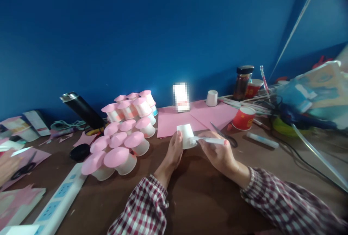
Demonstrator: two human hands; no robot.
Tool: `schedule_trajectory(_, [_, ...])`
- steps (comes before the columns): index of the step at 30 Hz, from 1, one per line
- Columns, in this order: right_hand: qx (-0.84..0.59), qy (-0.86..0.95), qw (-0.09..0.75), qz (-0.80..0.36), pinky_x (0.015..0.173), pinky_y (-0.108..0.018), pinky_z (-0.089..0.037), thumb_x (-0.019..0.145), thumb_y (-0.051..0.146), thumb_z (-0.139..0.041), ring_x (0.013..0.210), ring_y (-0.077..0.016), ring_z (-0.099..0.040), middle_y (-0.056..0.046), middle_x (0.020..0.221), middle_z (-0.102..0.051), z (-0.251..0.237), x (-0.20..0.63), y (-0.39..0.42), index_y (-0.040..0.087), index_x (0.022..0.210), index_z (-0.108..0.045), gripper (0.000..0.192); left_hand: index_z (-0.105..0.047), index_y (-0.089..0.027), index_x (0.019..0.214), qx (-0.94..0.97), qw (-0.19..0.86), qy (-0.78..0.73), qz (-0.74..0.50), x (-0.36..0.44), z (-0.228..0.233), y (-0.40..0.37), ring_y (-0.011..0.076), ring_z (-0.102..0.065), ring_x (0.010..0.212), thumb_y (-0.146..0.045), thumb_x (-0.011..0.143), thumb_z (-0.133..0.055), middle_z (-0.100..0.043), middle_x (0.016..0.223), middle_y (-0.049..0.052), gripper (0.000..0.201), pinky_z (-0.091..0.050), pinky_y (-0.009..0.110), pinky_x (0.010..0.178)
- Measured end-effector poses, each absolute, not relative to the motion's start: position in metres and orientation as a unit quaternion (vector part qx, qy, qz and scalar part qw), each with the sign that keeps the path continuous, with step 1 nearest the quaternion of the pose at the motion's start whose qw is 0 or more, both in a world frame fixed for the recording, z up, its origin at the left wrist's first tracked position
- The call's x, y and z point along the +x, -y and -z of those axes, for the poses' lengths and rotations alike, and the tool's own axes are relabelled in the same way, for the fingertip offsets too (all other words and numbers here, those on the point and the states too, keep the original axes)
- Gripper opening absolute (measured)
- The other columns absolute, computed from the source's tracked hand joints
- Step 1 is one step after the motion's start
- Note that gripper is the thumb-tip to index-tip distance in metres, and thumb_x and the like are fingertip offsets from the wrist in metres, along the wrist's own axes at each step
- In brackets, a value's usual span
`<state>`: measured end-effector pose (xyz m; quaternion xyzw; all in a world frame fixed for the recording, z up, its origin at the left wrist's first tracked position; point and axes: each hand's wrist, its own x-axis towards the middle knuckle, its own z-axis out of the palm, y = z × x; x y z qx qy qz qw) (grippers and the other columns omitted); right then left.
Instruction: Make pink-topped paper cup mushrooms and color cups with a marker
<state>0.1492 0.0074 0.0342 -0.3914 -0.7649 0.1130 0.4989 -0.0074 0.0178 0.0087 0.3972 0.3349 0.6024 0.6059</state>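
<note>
An upside-down white paper cup (186, 135) is gripped at its left side by my left hand (174, 149), fingers wrapped round it. My right hand (219, 155) pinches a slim white pen-like tube (213, 141), its tip at the cup's right side; whether it is a glue pen or a marker I cannot tell. Just behind my right hand, a pair of scissors (224, 134) lies on the table, partly hidden. Pink paper sheets (174, 122) lie beyond the cup. To the left stand several upturned cups with pink cone tops (119, 157).
A white power strip (59, 195) and black thermos (83, 110) are on the left, near another person's hand (9, 166). Rightward are a red paper cup (244, 118), a capped tube (262, 140), a dark jar (243, 83), cables and a plastic bag (315, 93). Another white cup (211, 98) stands behind.
</note>
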Motion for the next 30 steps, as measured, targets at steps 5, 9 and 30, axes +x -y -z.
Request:
schedule_trajectory(5, [-0.394,0.764,0.501,-0.104,0.067,-0.028,-0.048,0.087,0.022,-0.051,0.068,-0.0156,-0.058,-0.005,0.078,-0.062,-0.034,0.150,-0.008,0.017,0.089,-0.060,0.011,-0.057,-0.014,0.093,0.380,0.621,-0.328,-0.601,-0.008,-0.009,-0.018,0.0131,-0.054,0.075,-0.047,0.085,-0.047,-0.060,0.085,0.005,0.035,-0.045,0.027,0.073])
schedule_trajectory(9, [-0.392,0.762,0.504,-0.109,0.065,-0.027,-0.048,0.087,0.023,-0.049,0.066,-0.0151,-0.058,-0.005,0.078,-0.063,-0.036,0.150,-0.008,0.017,0.088,-0.060,0.012,-0.057,-0.015,0.092,0.366,0.628,-0.339,-0.598,-0.009,-0.009,-0.018,0.0129,-0.053,0.078,-0.047,0.085,-0.049,-0.059,0.086,0.004,0.033,-0.043,0.026,0.076])
schedule_trajectory(30, [-0.408,0.715,0.539,-0.182,0.050,-0.020,-0.047,0.087,0.025,-0.049,0.058,-0.0129,-0.058,-0.005,0.072,-0.063,-0.044,0.150,-0.006,0.017,0.079,-0.060,0.016,-0.059,-0.017,0.096,0.323,0.660,-0.338,-0.588,-0.012,-0.003,-0.021,0.0160,-0.057,0.086,-0.047,0.084,-0.049,-0.062,0.097,0.006,0.034,-0.045,0.029,0.080])
